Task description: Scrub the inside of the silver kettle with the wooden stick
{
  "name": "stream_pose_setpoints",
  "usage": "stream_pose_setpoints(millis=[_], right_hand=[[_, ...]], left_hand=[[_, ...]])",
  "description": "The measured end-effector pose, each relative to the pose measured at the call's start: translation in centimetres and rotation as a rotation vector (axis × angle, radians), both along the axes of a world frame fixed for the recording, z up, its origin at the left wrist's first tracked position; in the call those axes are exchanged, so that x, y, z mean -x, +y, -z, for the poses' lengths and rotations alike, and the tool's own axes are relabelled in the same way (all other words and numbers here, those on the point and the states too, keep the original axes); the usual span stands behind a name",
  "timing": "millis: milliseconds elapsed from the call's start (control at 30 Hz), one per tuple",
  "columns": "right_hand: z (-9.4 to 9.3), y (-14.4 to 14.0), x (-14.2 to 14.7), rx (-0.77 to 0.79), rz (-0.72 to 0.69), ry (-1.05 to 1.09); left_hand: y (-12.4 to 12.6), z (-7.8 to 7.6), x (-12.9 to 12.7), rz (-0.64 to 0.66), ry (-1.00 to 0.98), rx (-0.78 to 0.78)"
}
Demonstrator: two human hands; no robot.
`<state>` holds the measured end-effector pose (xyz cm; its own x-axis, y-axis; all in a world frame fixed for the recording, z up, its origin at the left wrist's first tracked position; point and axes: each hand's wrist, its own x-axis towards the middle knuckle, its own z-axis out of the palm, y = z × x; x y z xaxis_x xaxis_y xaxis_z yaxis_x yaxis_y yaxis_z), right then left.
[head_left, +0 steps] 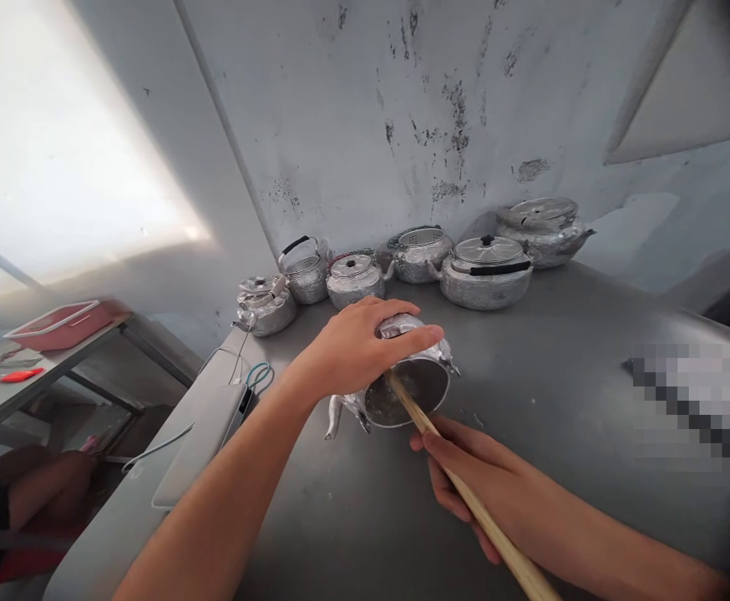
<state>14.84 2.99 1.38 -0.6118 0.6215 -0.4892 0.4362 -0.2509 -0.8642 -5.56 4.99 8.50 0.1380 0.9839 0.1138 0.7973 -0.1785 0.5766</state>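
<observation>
A small silver metal kettle lies tipped on the grey table, its round opening facing me and its spout pointing out to the left. Over its upper side curves my left hand, fingers and thumb closed round the body. Wrapped about a long wooden stick, my right hand sits just below the kettle's mouth. The stick's far end goes into the kettle, where its tip is hidden. My left hand covers part of the kettle's rim.
Several silver kettles stand along the wall, among them a lidded one with a black handle. On the left are a flat pale device with cables and a side table with a pink basket. A person's legs show below it.
</observation>
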Motion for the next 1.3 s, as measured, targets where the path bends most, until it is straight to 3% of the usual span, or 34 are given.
stream_pose_setpoints(millis=[233,367,533,667,900,1300], right_hand=[[-1.1,0.1,-0.4,0.169,-0.087,0.082],[-0.6,-0.1,-0.5,0.192,-0.166,0.042],[0.4,-0.3,-0.2,0.204,-0.072,0.078],[0.7,-0.5,-0.1,0.162,-0.097,0.103],[0.1,-0.7,0.1,0.085,-0.112,-0.006],[-1.3,-1.3,0.3,0.158,-0.059,-0.121]], left_hand=[[-0.3,-0.4,0.2,0.016,0.021,0.040],[-0.4,-0.8,0.7,0.063,0.027,0.045],[-0.2,-0.7,1.0,0.099,-0.031,0.054],[0.0,-0.4,0.7,0.079,-0.047,0.039],[0.2,-0.3,0.6,0.047,-0.080,0.042],[0.2,-0.5,0.9,0.044,-0.099,0.065]])
